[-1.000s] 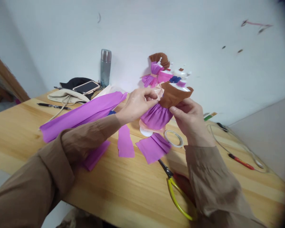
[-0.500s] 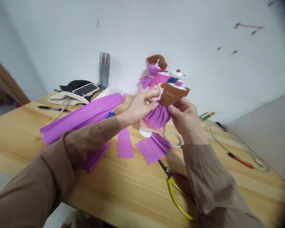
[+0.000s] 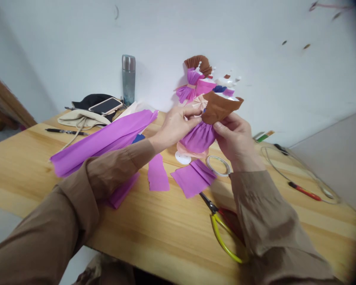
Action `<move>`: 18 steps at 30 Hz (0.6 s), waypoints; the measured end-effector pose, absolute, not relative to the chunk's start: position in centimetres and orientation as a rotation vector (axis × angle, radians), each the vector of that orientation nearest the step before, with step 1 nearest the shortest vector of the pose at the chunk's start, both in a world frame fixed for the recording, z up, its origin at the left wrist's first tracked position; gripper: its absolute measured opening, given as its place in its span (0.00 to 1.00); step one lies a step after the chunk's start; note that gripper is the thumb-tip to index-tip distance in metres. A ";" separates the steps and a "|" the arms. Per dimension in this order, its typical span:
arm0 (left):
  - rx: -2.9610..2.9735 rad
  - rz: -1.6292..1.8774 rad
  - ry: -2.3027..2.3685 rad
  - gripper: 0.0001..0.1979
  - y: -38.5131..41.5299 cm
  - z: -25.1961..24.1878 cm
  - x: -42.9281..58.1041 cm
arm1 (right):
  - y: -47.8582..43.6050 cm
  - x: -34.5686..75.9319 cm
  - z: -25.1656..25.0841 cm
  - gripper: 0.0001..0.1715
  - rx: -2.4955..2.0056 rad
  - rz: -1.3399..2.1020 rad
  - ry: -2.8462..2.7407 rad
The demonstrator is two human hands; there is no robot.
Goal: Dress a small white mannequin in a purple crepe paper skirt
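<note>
A small figure dressed in crinkled paper stands upright between my hands, with a gathered purple paper skirt (image 3: 198,137) over a pale pink layer. A brown piece of crepe paper (image 3: 221,107) wraps its upper part and flares out at the top. My left hand (image 3: 179,124) pinches at the brown paper's left lower edge, just above the skirt. On the other side, my right hand (image 3: 233,136) grips the brown paper between thumb and fingers; its fingertips are hidden behind. A pleated cream paper piece (image 3: 199,103) shows above my left fingers.
Purple paper pieces (image 3: 158,173) and a roll of tape (image 3: 218,165) lie in front. Yellow-handled scissors (image 3: 222,233) rest near my right sleeve. A long purple sheet (image 3: 101,144), phone (image 3: 106,106) and thermos (image 3: 128,79) are left. Another paper-dressed figure (image 3: 192,81) stands behind; a corded red-handled tool (image 3: 305,191) lies right.
The view has shifted a little, so most things on the table sit higher in the picture. Both hands keep nearly the same hold on the figure and its brown paper.
</note>
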State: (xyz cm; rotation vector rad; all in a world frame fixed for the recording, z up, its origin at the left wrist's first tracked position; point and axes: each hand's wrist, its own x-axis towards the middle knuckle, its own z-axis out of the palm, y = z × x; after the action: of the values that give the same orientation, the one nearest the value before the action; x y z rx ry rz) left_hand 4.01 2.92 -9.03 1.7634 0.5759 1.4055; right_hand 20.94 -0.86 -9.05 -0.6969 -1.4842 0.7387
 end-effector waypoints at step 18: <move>2.386 0.286 0.903 0.05 5.2 -5.8 -3.9 | -1.9 21.3 -8.0 0.27 -0.846 0.757 -1.393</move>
State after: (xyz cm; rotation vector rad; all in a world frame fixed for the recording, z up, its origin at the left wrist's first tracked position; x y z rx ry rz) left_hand -3.86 5.20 -5.82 2.3857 0.9031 0.2857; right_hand 21.26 -1.87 -7.97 -0.8464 -1.3929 0.7571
